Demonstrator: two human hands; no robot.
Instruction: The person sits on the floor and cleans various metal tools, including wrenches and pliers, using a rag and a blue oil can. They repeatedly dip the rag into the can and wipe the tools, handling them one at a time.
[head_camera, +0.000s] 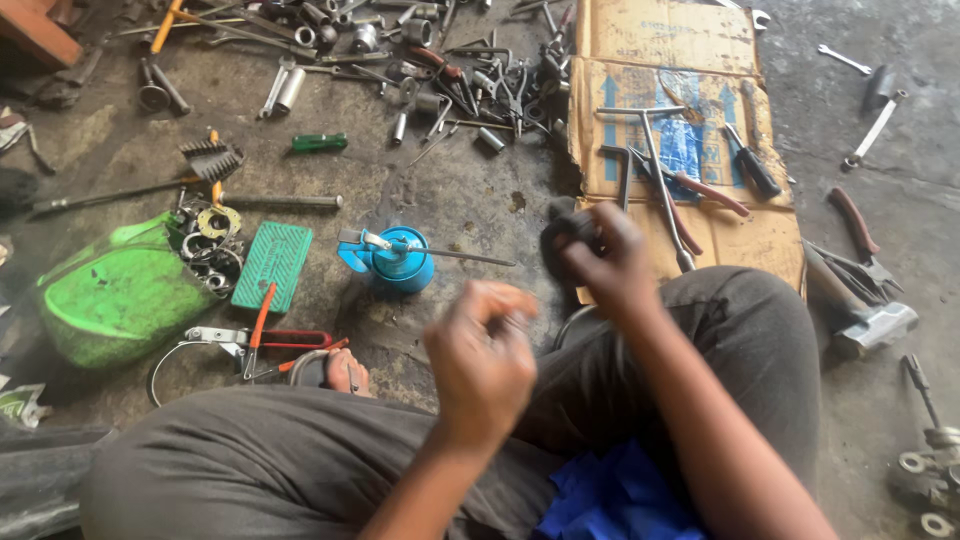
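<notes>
We sit cross-legged on the workshop floor, tools spread within reach. Our right hand grips a small dark round part, lifted over the knee near the flattened cardboard. Our left hand is curled narrow and blurred; we cannot tell whether it holds anything. The blue oil can stands just ahead.
</notes>
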